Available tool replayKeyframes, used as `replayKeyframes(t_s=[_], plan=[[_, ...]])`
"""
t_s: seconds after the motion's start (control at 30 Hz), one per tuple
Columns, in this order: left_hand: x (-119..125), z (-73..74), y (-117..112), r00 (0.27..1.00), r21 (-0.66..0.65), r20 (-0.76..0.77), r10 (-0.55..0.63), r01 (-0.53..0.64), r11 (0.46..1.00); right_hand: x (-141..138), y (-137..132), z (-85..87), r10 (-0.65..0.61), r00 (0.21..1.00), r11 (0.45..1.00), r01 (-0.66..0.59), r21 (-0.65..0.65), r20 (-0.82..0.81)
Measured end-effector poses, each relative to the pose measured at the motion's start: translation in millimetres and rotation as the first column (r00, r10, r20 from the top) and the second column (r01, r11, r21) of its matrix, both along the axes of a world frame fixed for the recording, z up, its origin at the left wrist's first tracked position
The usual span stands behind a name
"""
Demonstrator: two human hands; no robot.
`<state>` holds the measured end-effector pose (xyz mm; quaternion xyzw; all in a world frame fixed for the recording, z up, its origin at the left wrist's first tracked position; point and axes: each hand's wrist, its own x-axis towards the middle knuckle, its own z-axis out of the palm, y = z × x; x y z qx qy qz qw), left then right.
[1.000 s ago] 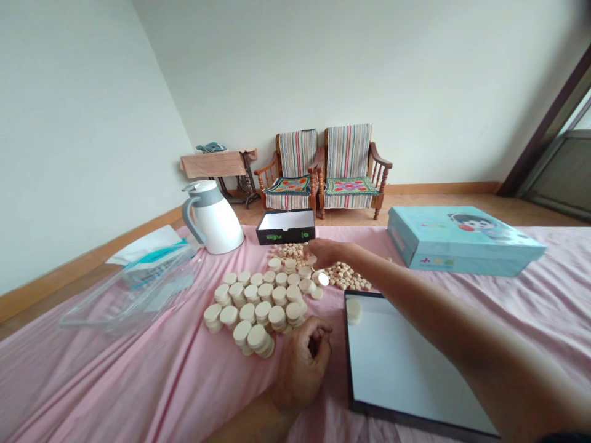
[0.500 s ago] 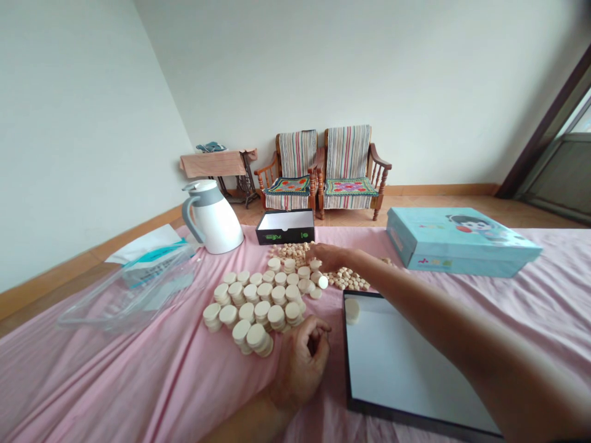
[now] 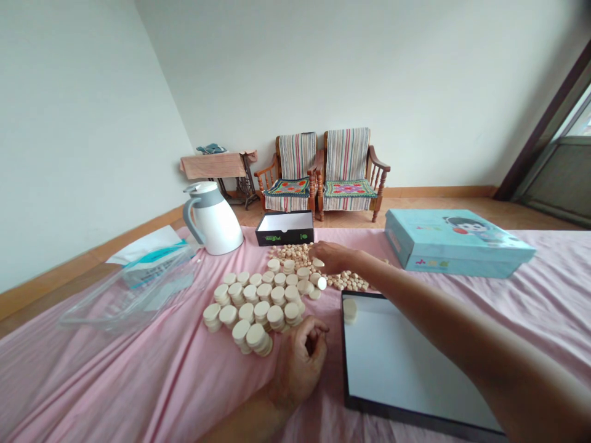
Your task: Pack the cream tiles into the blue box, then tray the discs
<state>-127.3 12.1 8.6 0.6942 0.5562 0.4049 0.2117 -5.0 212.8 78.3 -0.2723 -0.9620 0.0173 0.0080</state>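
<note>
My right hand (image 3: 331,258) reaches forward over the pile of small wooden beads (image 3: 295,253). Its fingers pinch a pale wooden disc (image 3: 318,263), which is tilted. More beads (image 3: 348,281) lie just below that hand. Several stacks of round wooden discs (image 3: 263,309) stand in rough rows to the left, with a few loose discs at their right end. Beside the nearest stacks, my left hand (image 3: 302,357) rests on the pink cloth with its fingers curled closed, and nothing shows in them. A shallow black-edged tray (image 3: 392,351) holds a short stack of discs (image 3: 349,311) in its far left corner.
A black box with a white inside (image 3: 285,237) stands behind the beads. On the left are a white and grey jug (image 3: 217,224) and a clear plastic tray (image 3: 133,295). A light blue box (image 3: 457,246) sits at right. Two wooden armchairs (image 3: 351,160) stand beyond.
The disc at my right fingertips has tilted and risen slightly. My left hand stays curled in the same place. The whole view has shifted a little.
</note>
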Motion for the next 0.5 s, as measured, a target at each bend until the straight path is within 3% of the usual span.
replayKeyframes(t_s=[0.17,0.27,0.4,0.5], plan=[[-1,-1.3,2,1.000,0.057,0.001,0.005,-0.005,0.998,50,-41,37.4,0.000,0.967,1.000,0.006,0.022,-0.256],[0,-1.4,3,1.000,0.060,0.010,0.009,-0.009,0.998,83,-89,48.0,-0.011,0.981,0.999,0.003,-0.041,-0.194],[2,-1.6,5,1.000,0.043,-0.002,0.018,-0.018,0.999,107,-143,30.1,-0.058,0.997,0.992,0.064,-0.112,0.055],[3,-1.3,5,1.000,0.044,-0.025,0.018,-0.017,0.999,108,-156,3.1,-0.099,0.980,0.991,0.113,-0.074,0.170]])
